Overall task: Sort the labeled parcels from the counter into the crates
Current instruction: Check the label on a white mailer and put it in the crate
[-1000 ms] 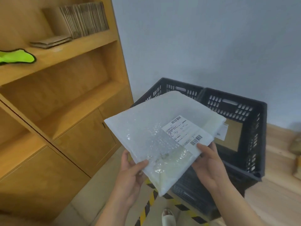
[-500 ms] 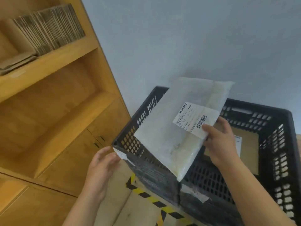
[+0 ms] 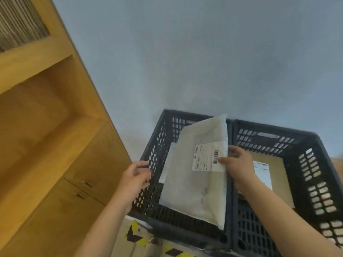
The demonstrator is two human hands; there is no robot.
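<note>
A pale grey-blue wall (image 3: 204, 62) is filling most of the view. A wooden shelving unit (image 3: 37, 127) is running down the left side, with closed cabinet doors (image 3: 86, 184) below its open shelves.

Two black perforated crates are sitting side by side against the wall. The right crate (image 3: 315, 173) is holding a flat brown cardboard parcel (image 3: 276, 167), which is lying on the bottom with a white label facing up. The left crate (image 3: 154, 151) is sitting just beside it, their walls touching.

A white padded parcel (image 3: 193, 191) is hanging tilted over the left crate. Its right edge is lying along the divide between the two crates and its lower corner is overlapping the crate's front rim. The edge of another white parcel (image 3: 167, 164) is peeking out from beneath it inside the same crate.

The right hand (image 3: 239, 166) is pinching the padded parcel at its right edge, the thumb pressing on the front and the fingers curling behind. The left hand (image 3: 135, 179) is holding nothing, its fingers loosely curled just beside the left crate's outer wall; whether it is touching the wall cannot be told.

A printed shipping label (image 3: 206, 158) with barcodes is facing the camera on the padded parcel, under the right thumb. Yellow-and-black hazard tape (image 3: 133, 232) is showing on the floor below the crates.
</note>
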